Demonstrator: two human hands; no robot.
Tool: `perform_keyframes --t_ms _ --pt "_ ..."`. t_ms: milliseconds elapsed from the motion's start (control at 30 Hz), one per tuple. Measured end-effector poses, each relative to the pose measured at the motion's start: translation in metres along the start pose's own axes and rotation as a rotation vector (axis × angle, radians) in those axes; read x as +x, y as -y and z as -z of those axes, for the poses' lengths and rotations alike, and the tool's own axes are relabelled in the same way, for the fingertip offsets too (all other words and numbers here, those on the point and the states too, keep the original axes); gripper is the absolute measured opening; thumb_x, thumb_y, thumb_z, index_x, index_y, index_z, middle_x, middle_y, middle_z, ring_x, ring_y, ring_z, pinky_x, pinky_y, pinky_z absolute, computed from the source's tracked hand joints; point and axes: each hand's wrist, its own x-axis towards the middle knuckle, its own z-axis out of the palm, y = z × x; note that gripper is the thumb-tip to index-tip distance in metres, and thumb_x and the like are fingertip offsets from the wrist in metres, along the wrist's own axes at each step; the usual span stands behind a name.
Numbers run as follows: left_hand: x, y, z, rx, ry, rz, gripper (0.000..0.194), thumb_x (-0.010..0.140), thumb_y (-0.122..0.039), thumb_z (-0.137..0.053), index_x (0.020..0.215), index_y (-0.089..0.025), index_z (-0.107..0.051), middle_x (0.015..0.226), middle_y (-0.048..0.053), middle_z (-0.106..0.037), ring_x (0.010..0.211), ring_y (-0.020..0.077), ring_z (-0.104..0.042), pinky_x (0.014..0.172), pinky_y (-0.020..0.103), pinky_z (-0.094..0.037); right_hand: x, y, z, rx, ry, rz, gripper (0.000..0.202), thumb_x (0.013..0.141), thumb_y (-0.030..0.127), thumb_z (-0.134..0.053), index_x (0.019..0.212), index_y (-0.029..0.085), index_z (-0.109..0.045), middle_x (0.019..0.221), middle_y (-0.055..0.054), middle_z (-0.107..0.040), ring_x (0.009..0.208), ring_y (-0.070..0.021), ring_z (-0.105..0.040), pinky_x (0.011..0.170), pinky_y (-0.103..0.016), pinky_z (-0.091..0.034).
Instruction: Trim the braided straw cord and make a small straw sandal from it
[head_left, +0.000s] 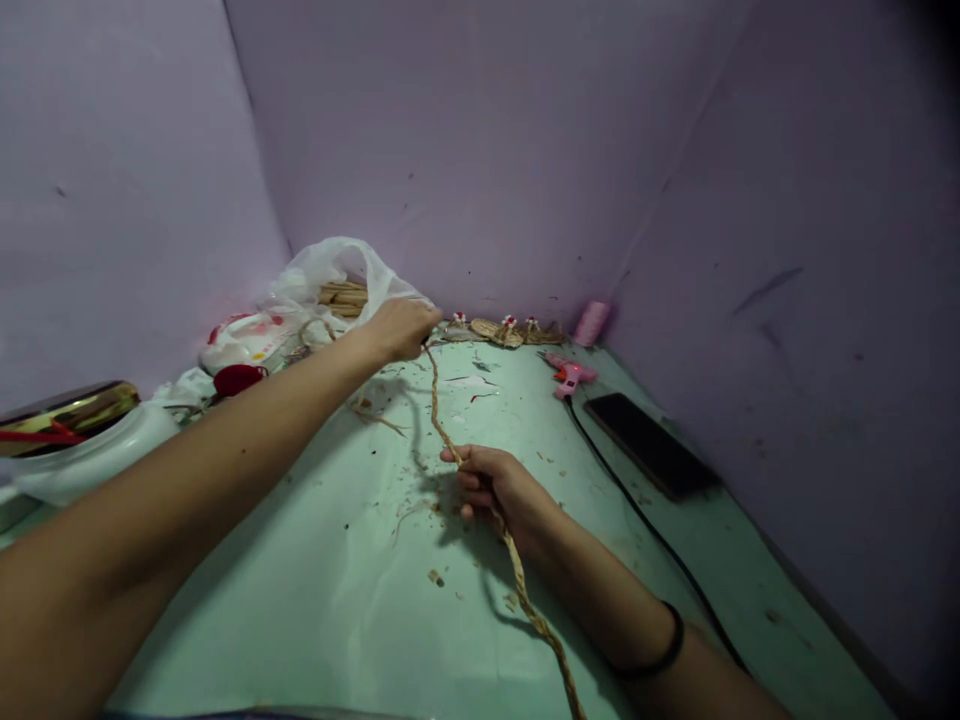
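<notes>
A tan twisted cord of dried plant fibre [525,598] runs from the bottom edge up through my right hand [499,490], whose fingers are curled round it above the middle of the table. Farther off, my left hand [405,328] is closed near the cord's far end, beside a white plastic bag [322,262]. The back of that hand hides its fingertips, but the cord comes out just below them. Between the two hands the cord hangs with slight bends. Tan strips [345,298] show inside the bag's opening.
Along the back wall lie small woven pieces with red and white trim [495,332] and a pink spool [592,323]. A pink glue gun [571,374] and a dark phone [651,445] are at the right. A white bowl [97,455] stands left; fibre scraps litter the green tabletop [300,600].
</notes>
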Motion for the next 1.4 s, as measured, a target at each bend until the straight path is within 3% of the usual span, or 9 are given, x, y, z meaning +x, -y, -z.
perform_keyframes --t_ms 133,300,433,533,700,767,967,1200,1400 --pt "-0.017 0.0 -0.005 -0.023 -0.007 0.02 0.037 0.066 -0.016 -0.052 0.103 -0.018 -0.055 0.085 0.007 -0.064 0.079 0.0258 -0.059 0.067 0.033 -0.042 0.001 -0.001 0.0 0.037 -0.072 -0.026 0.017 0.066 0.017 -0.048 0.081 0.015 -0.057 0.047 0.009 -0.032 0.036 -0.0029 -0.019 0.039 -0.017 -0.041" --pt "-0.069 0.003 0.014 -0.178 -0.341 0.209 0.034 0.071 -0.028 -0.054 0.103 -0.018 -0.051 0.096 0.005 -0.061 0.082 0.0197 -0.058 0.067 0.027 -0.04 -0.001 0.0 -0.003 0.019 -0.113 0.003 0.018 0.064 0.016 -0.048 0.079 0.015 -0.058 0.046 0.009 -0.035 0.035 -0.0031 -0.022 0.039 -0.018 -0.041" --pt "-0.113 -0.022 0.011 -0.452 -0.502 0.365 0.028 0.069 -0.029 -0.058 0.094 -0.02 -0.052 0.08 0.001 -0.06 0.068 0.0141 -0.056 0.063 0.024 -0.041 -0.004 -0.001 -0.008 -0.031 -0.119 0.014 0.023 0.061 0.015 -0.048 0.081 0.015 -0.058 0.045 0.009 -0.036 0.034 -0.0031 -0.024 0.038 -0.019 -0.04" --pt "-0.131 -0.047 0.007 -0.869 -0.42 0.482 0.031 0.065 -0.028 -0.061 0.093 -0.019 -0.051 0.066 -0.002 -0.055 0.055 0.0112 -0.052 0.051 0.021 -0.04 -0.006 -0.001 -0.012 -0.064 -0.133 0.047 0.022 0.059 0.016 -0.048 0.079 0.015 -0.057 0.043 0.009 -0.036 0.033 -0.0028 -0.023 0.038 -0.019 -0.04" --pt "-0.134 -0.07 0.0 -1.39 -0.157 0.699 0.034 0.06 -0.03 -0.065 0.087 -0.017 -0.048 0.054 -0.004 -0.054 0.048 0.0132 -0.054 0.042 0.021 -0.039 -0.007 -0.001 -0.016 -0.139 -0.127 0.105 0.021 0.057 0.02 -0.05 0.077 0.015 -0.056 0.04 0.01 -0.038 0.032 -0.0027 -0.023 0.037 -0.02 -0.041" --pt "-0.13 -0.066 -0.008 -1.429 -0.205 0.777 0.036 0.06 -0.028 -0.065 0.088 -0.018 -0.046 0.056 -0.004 -0.055 0.05 0.0136 -0.056 0.042 0.021 -0.04 -0.007 -0.001 -0.016 -0.178 -0.109 0.099 0.022 0.056 0.02 -0.05 0.076 0.015 -0.056 0.039 0.01 -0.039 0.031 -0.0029 -0.023 0.036 -0.021 -0.041" --pt "-0.12 -0.029 -0.023 -1.419 -0.683 0.74 0.043 0.054 -0.018 -0.068 0.089 -0.019 -0.043 0.08 0.0 -0.062 0.072 0.0133 -0.06 0.06 0.023 -0.048 -0.007 -0.004 -0.016 -0.314 0.017 0.022 0.019 0.053 0.02 -0.046 0.067 0.015 -0.058 0.031 0.01 -0.036 0.028 -0.0036 -0.023 0.035 -0.021 -0.04" --pt "-0.119 -0.023 -0.007 -1.885 -0.431 0.728 0.044 0.051 -0.017 -0.069 0.088 -0.019 -0.045 0.067 -0.004 -0.061 0.052 0.0093 -0.057 0.041 0.015 -0.037 -0.008 -0.012 -0.013 -0.415 0.178 -0.165 0.012 0.053 0.017 -0.049 0.061 0.015 -0.057 0.033 0.005 -0.048 0.028 -0.0062 -0.036 0.032 -0.018 -0.03" --pt "-0.118 -0.04 0.005 -1.871 -0.483 0.763 0.044 0.048 -0.012 -0.068 0.085 -0.018 -0.046 0.055 -0.007 -0.055 0.043 0.0088 -0.054 0.032 0.014 -0.027 -0.014 -0.01 -0.015 -0.245 0.183 -0.104 0.035 0.05 0.009 -0.058 0.084 0.013 -0.062 0.074 -0.005 -0.067 0.061 -0.0136 -0.061 0.056 -0.024 -0.045"
